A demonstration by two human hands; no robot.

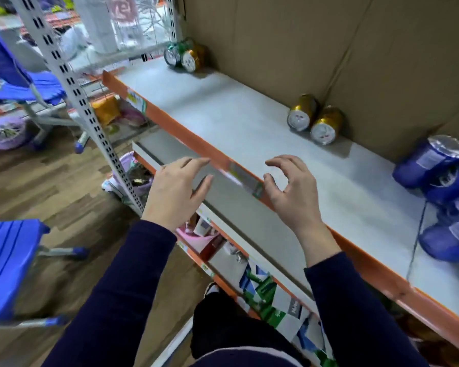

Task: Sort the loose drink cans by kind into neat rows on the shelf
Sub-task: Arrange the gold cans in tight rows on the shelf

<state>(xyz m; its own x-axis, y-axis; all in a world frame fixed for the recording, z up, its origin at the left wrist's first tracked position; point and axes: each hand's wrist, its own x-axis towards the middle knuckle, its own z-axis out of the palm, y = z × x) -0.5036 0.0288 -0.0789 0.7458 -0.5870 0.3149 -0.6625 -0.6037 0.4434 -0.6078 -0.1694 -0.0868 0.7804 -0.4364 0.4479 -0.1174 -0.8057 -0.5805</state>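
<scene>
On the grey shelf (249, 128) two gold cans (314, 119) stand against the cardboard back wall. At the far left end sit a green can (174, 53) and another gold can (194, 58), touching. Several blue cans (440, 176) are bunched at the right end, blurred. My left hand (175, 192) hovers in front of the shelf's orange edge with fingers extended, holding nothing. My right hand (292, 189) hovers over the front edge with fingers loosely curled, empty.
Cardboard (329, 49) lines the back of the shelf. A white perforated upright (85, 107) stands at the left. Lower shelves (249, 242) hold cartons and packets. Blue chairs (8, 266) and a purple basket (6, 133) stand on the wooden floor at left.
</scene>
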